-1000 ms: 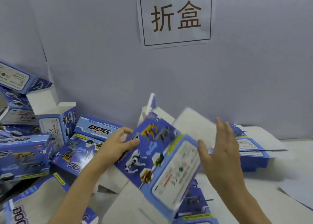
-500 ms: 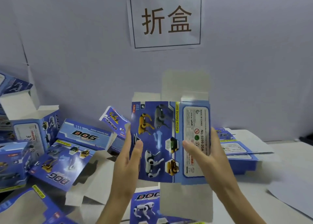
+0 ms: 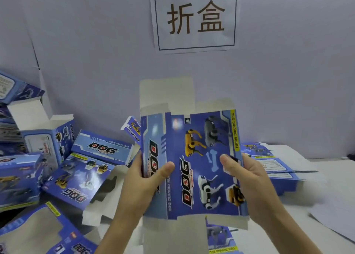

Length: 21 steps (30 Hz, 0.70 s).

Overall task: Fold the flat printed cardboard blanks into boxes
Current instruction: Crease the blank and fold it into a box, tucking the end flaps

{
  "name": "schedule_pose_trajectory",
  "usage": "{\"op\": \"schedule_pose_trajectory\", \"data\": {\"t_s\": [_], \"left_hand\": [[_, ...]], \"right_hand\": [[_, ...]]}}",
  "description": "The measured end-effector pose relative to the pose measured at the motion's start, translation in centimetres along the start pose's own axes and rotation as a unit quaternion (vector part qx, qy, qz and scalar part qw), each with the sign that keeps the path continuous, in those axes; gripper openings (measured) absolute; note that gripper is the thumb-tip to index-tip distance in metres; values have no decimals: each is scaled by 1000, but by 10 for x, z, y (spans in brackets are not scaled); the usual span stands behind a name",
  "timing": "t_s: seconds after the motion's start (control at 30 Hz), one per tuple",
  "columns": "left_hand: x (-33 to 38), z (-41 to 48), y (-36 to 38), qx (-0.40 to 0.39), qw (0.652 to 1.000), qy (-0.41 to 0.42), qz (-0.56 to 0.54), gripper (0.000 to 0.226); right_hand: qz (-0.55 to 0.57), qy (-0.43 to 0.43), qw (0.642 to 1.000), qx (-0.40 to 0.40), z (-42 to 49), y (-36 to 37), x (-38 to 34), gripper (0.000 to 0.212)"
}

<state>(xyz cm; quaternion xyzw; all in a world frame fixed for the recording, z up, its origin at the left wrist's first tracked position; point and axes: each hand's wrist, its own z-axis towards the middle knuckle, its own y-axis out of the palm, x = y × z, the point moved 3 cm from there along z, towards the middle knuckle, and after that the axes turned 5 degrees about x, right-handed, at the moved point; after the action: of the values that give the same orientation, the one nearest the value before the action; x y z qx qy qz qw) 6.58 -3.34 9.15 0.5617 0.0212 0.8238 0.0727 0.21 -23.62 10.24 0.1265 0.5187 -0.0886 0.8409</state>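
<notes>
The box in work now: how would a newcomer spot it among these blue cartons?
Start at the wall sign; straight below it, a blue DOG carton is held upright. The left hand and right hand grip its side edges. Unlike the other cartons on the table, it alone is lifted, white flaps open top and bottom.

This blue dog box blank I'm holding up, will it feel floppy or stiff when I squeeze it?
Probably light: the blank is held up by the left hand and right hand pinching its side edges. Likely stiff across panels, which look flat, yet bending at creases. Its top flap may flop.
</notes>
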Motion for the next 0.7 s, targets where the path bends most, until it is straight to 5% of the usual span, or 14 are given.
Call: {"op": "schedule_pose_trajectory", "data": {"t_s": [0.1, 0.2, 0.43, 0.7], "left_hand": [[-4, -1, -6, 79, 997, 19, 0, 40], [-2, 1, -7, 19, 1000, -4, -19, 49], [-2, 3, -10, 16, 1000, -17, -9, 45], [5, -3, -7, 19, 999, 12, -32, 36]], "right_hand": [[-20, -2, 1000, 21, 0, 1, 6, 40], [-26, 18, 999, 27, 1, -4, 4, 52], [-22, 20, 999, 25, 2, -4, 4, 13], [8, -16, 999, 41, -1, -3, -2, 22]]}}
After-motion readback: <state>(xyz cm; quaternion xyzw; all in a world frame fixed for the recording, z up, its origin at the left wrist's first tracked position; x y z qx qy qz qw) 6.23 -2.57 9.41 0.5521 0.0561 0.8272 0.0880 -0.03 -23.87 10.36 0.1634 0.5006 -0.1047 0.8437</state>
